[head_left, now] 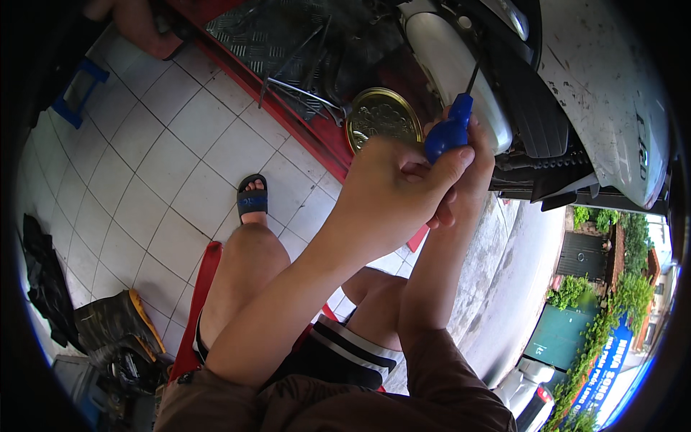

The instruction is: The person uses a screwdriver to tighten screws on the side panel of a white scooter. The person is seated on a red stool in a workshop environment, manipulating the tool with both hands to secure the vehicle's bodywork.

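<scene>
Both my hands grip a screwdriver with a blue handle (448, 132). My left hand (392, 191) wraps the lower part of the handle, thumb pressed on its side. My right hand (471, 169) sits behind it, mostly hidden, fingers closed on the same handle. The thin dark shaft (472, 76) points up toward the silver exhaust (453, 65) of a white scooter (612, 93). The tip is hidden against the scooter's dark underside.
A round gold tin lid (383, 117) lies on the red metal ramp (288, 122) beside several loose rods. My sandalled foot (252, 198) rests on white floor tiles. Dark bags (108, 331) sit at lower left. Another person's limb (140, 25) shows at top left.
</scene>
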Demonstrator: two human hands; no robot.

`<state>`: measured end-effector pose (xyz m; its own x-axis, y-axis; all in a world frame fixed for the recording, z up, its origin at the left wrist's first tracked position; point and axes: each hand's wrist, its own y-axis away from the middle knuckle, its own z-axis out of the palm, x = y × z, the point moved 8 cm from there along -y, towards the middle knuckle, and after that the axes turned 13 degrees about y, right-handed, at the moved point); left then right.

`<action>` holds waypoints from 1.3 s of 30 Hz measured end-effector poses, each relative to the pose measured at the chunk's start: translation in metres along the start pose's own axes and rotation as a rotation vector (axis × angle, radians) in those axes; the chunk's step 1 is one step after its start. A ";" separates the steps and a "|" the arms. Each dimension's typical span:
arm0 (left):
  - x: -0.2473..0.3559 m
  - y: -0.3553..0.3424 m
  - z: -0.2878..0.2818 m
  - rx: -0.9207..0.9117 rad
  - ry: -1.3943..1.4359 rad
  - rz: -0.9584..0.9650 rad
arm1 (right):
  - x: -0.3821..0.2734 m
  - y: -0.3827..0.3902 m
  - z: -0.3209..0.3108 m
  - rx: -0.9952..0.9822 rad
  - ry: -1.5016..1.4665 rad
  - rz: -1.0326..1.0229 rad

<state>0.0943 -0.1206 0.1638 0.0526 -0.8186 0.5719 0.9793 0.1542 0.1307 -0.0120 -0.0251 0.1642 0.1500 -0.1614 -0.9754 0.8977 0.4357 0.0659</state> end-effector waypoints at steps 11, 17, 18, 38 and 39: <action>0.063 0.028 0.003 0.199 -1.042 0.789 | -0.005 0.008 0.031 0.038 0.256 -0.045; 0.056 0.025 0.008 0.188 -0.884 0.824 | -0.006 0.010 0.027 0.098 0.107 -0.002; 0.052 0.021 0.005 0.169 -0.765 0.756 | -0.005 0.012 0.024 0.102 0.104 0.017; -0.022 0.003 0.026 -0.194 0.885 -0.313 | 0.016 0.002 0.049 -0.355 -0.478 -0.130; -0.024 0.003 0.024 -0.180 0.755 -0.313 | 0.014 0.001 0.045 -0.348 -0.374 -0.135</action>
<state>0.0914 -0.0869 0.1696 -0.1733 -0.9694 -0.1740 0.9833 -0.1804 0.0253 0.0095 -0.0667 0.1606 0.2370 -0.5134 -0.8248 0.7382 0.6471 -0.1906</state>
